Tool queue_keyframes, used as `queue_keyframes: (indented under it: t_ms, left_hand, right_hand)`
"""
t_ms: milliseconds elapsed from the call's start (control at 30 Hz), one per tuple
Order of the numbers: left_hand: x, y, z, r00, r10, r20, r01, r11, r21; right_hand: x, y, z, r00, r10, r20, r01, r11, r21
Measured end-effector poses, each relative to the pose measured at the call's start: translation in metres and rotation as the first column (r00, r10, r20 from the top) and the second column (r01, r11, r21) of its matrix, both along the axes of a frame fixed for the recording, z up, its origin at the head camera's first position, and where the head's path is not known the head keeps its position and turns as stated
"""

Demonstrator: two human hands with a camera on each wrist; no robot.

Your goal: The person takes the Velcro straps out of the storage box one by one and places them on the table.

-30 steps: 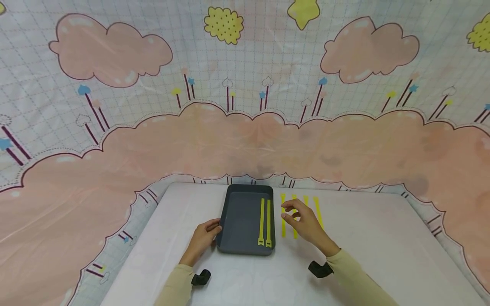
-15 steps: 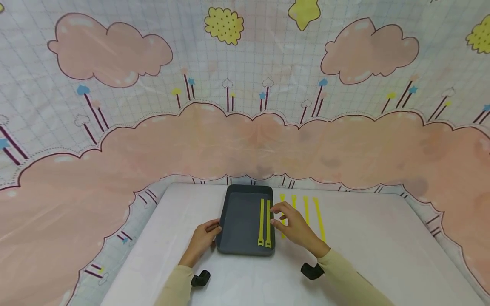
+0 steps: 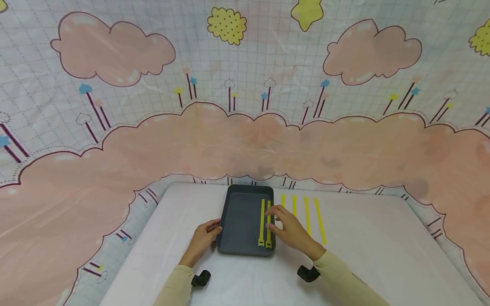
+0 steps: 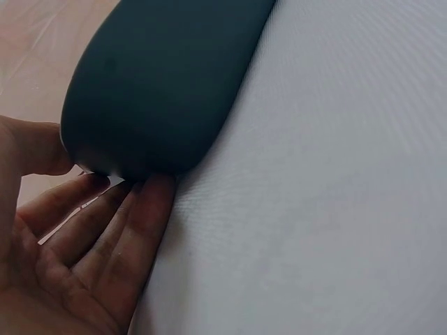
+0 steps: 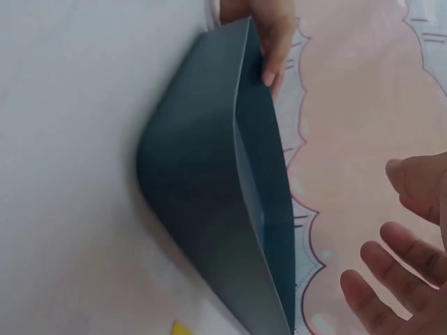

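Observation:
A dark grey rectangular tray lies on the white table, with two yellow cable ties side by side along its right half, slotted heads toward me. My left hand holds the tray's left wall, thumb at the rim and fingers against the outside, as the left wrist view shows on the tray wall. Over the right rim hovers my right hand, partly covering the right-hand tie. In the right wrist view, the right hand's fingers are spread apart with nothing between them.
Several more yellow cable ties lie in a row on the table right of the tray, partly behind my right hand. A patterned cloth with pink clouds rises behind the table's back edge. Black wrist cameras sit on both sleeves.
My right hand has moved left from above the loose cable ties to over the tray's right rim. The left hand and the tray have stayed in place.

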State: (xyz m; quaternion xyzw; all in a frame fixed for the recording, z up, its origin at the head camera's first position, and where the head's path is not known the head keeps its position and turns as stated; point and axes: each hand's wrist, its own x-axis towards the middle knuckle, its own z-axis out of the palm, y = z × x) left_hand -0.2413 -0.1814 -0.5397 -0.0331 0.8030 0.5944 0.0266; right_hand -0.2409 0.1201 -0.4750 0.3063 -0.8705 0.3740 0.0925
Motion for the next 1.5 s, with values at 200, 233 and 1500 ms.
queue_keyframes:
  t_ms: [200,233,1500]
  left_hand:
    - [0.001,0.001,0.003,1.000,-0.003,-0.014,0.003,1.000,-0.017]
    - [0.001,0.001,0.003,1.000,-0.004,-0.017,0.004,1.000,-0.018]
    - [0.008,0.002,0.009,1.000,-0.012,-0.022,0.011,0.999,-0.036]
  right_hand:
    - [-0.002,-0.001,-0.003,0.997,-0.006,-0.083,0.015,0.994,0.111]
    - [-0.002,-0.001,-0.003,0.995,-0.003,-0.097,0.015,0.991,0.131]
    - [-0.036,-0.032,-0.016,0.961,0.135,-0.242,0.052,0.770,0.635]
